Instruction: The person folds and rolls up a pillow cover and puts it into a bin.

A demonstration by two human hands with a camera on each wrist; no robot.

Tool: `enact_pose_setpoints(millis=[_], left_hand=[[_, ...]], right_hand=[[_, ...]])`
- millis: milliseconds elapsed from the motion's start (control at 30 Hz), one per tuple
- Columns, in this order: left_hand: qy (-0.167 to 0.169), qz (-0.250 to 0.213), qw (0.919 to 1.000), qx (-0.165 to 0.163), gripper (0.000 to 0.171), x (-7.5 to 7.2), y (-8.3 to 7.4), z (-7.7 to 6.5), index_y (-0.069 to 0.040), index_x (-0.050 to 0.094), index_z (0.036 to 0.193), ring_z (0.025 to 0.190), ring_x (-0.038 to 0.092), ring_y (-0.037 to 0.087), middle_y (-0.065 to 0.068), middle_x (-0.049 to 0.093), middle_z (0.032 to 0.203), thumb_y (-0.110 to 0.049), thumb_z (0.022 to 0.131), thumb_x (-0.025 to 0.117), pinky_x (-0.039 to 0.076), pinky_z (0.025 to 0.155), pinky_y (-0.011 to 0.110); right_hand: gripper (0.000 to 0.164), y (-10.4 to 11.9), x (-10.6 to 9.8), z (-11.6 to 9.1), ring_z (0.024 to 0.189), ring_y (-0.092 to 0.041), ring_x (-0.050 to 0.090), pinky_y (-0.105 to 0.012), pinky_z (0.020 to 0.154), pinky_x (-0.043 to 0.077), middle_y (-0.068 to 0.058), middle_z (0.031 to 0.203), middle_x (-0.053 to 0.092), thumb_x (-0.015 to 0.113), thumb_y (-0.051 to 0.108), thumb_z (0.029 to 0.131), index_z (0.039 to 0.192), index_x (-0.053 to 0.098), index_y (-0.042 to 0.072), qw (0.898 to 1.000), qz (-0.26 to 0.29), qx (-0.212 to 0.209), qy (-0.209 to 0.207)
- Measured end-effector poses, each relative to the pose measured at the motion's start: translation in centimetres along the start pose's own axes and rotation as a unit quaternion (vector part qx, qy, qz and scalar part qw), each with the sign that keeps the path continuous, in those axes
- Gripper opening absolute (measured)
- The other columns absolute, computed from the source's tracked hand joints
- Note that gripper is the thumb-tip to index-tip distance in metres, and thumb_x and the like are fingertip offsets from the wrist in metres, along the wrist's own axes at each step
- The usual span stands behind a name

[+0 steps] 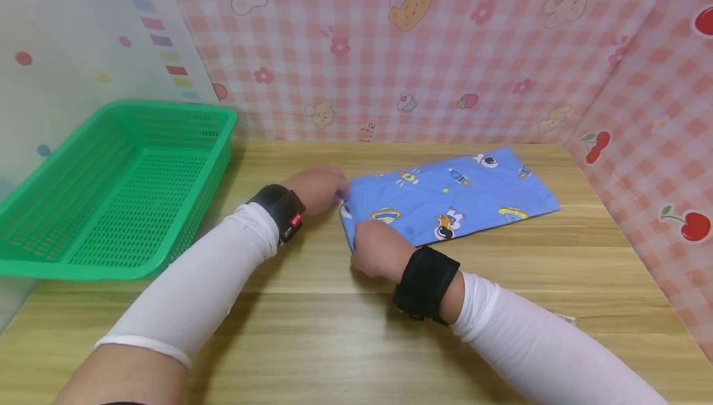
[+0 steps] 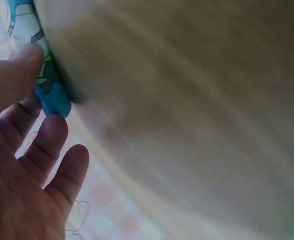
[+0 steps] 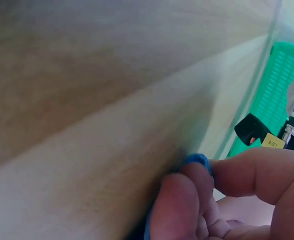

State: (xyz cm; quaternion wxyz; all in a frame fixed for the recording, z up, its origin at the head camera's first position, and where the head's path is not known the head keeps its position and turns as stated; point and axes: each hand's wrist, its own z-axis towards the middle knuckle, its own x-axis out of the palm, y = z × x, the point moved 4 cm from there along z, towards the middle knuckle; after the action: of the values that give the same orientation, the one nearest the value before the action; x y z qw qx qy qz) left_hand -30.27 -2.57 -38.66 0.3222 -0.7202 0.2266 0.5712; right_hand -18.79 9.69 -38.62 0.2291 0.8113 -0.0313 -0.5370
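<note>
A blue cloth (image 1: pixel 429 194) printed with astronauts, rockets and planets lies folded into a long strip on the wooden table. At its left end, my left hand (image 1: pixel 319 189) pinches the far corner between thumb and fingers; in the left wrist view the thumb presses on the printed cloth edge (image 2: pixel 49 82), while other fingers spread apart. My right hand (image 1: pixel 381 249) grips the near corner of the same end. A bit of blue cloth (image 3: pixel 198 160) shows between its thumb and finger in the right wrist view. The cloth's right end lies flat, untouched.
A green plastic basket (image 1: pixel 217 166) with slotted walls stands on the left of the table (image 1: pixel 312 330). Behind the cloth rises a pink checked wall covering (image 1: pixel 356 58), with another cherry-printed one (image 1: pixel 657 163) along the right side.
</note>
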Motion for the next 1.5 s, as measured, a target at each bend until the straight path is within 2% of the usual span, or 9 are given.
enact_pose_setpoints(millis=[267, 433, 600, 767, 900, 1167, 1267, 1400, 1500], left_hand=[[0.042, 0.026, 0.9988, -0.006, 0.013, 0.6, 0.7, 1.5, -0.019, 0.078, 0.108, 0.116, 0.06, 0.025, 0.002, 0.067, 0.115, -0.017, 0.101, 0.067, 0.048, 0.109, 0.042], [0.04, -0.001, 0.999, -0.019, 0.015, 0.3, 0.3, 1.7, -0.017, 0.079, 0.11, 0.114, 0.06, 0.025, 0.004, 0.066, 0.114, -0.019, 0.103, 0.066, 0.048, 0.109, 0.043], [0.015, -0.023, 0.9992, -0.029, 0.011, 0.3, 0.3, 1.7, -0.015, 0.079, 0.106, 0.112, 0.06, 0.024, 0.003, 0.066, 0.112, -0.018, 0.1, 0.07, 0.049, 0.107, 0.042], [-0.02, -0.037, 0.9985, -0.034, 0.003, 0.2, 0.1, 1.4, -0.016, 0.076, 0.098, 0.104, 0.06, 0.022, 0.002, 0.064, 0.106, -0.015, 0.097, 0.073, 0.051, 0.098, 0.039], [-0.02, -0.052, 0.998, -0.03, 0.007, 0.1, -0.3, 0.9, -0.016, 0.075, 0.093, 0.095, 0.064, 0.02, 0.001, 0.07, 0.097, -0.015, 0.099, 0.071, 0.054, 0.092, 0.038], [-0.014, -0.033, 0.9994, -0.001, 0.013, 0.1, -0.3, 0.4, -0.015, 0.08, 0.09, 0.098, 0.067, 0.021, 0.003, 0.072, 0.101, -0.012, 0.098, 0.069, 0.056, 0.095, 0.038], [-0.009, -0.023, 0.9997, -0.007, 0.012, 0.2, -0.3, 0.3, -0.016, 0.079, 0.094, 0.099, 0.067, 0.022, 0.003, 0.07, 0.104, -0.012, 0.098, 0.069, 0.056, 0.095, 0.038], [-0.012, 0.009, 0.9999, 0.0, 0.013, 0.1, -0.7, 0.3, -0.015, 0.079, 0.094, 0.098, 0.066, 0.023, 0.003, 0.069, 0.105, -0.012, 0.099, 0.068, 0.056, 0.093, 0.037], [-0.018, 0.034, 0.9992, 0.013, 0.014, -0.2, -1.1, 0.2, -0.015, 0.081, 0.094, 0.1, 0.066, 0.023, 0.004, 0.07, 0.106, -0.011, 0.098, 0.069, 0.055, 0.095, 0.037]], right_hand=[[0.002, -1.2, -0.4, 0.6, 0.065, -0.015, 0.063, -0.025, 0.057, 0.047, -0.003, 0.075, 0.069, 0.073, 0.005, 0.087, 0.087, 0.072, 0.006, 0.997, 0.049, 0.031, 0.051], [0.023, -1.6, -0.7, 0.7, 0.054, -0.012, 0.063, -0.023, 0.052, 0.044, 0.001, 0.063, 0.062, 0.075, 0.007, 0.091, 0.072, 0.063, 0.011, 0.993, 0.078, 0.047, 0.071], [0.029, -1.8, -1.1, 0.7, 0.054, -0.012, 0.058, -0.024, 0.053, 0.042, 0.003, 0.06, 0.059, 0.077, 0.013, 0.092, 0.067, 0.062, 0.013, 0.995, 0.048, 0.046, 0.074], [0.02, -2.1, -1.1, 0.5, 0.059, -0.012, 0.06, -0.024, 0.055, 0.043, 0.002, 0.063, 0.066, 0.08, 0.018, 0.091, 0.074, 0.071, 0.012, 0.997, 0.026, 0.045, 0.062], [0.017, -1.9, -0.9, 0.3, 0.068, -0.015, 0.06, -0.026, 0.06, 0.045, 0.001, 0.074, 0.066, 0.082, 0.016, 0.088, 0.077, 0.069, 0.013, 0.999, 0.016, 0.032, 0.034], [0.008, -0.3, -0.5, -0.8, 0.082, -0.023, 0.061, -0.039, 0.08, 0.055, -0.007, 0.087, 0.067, 0.066, 0.002, 0.094, 0.088, 0.07, 0.006, 0.997, -0.065, -0.032, -0.016], [0.011, 0.4, -0.2, -1.4, 0.077, -0.024, 0.061, -0.045, 0.079, 0.058, -0.01, 0.084, 0.065, 0.062, 0.003, 0.096, 0.086, 0.065, 0.003, 0.994, -0.082, -0.063, -0.037], [0.017, 0.7, 0.0, -1.6, 0.069, -0.021, 0.057, -0.04, 0.072, 0.056, -0.006, 0.075, 0.062, 0.07, 0.009, 0.094, 0.079, 0.064, 0.005, 0.995, -0.058, -0.064, -0.042], [0.019, 0.5, 0.0, -1.3, 0.071, -0.02, 0.056, -0.038, 0.074, 0.054, -0.003, 0.074, 0.062, 0.079, 0.014, 0.091, 0.079, 0.067, 0.005, 0.998, -0.041, -0.034, -0.034]])
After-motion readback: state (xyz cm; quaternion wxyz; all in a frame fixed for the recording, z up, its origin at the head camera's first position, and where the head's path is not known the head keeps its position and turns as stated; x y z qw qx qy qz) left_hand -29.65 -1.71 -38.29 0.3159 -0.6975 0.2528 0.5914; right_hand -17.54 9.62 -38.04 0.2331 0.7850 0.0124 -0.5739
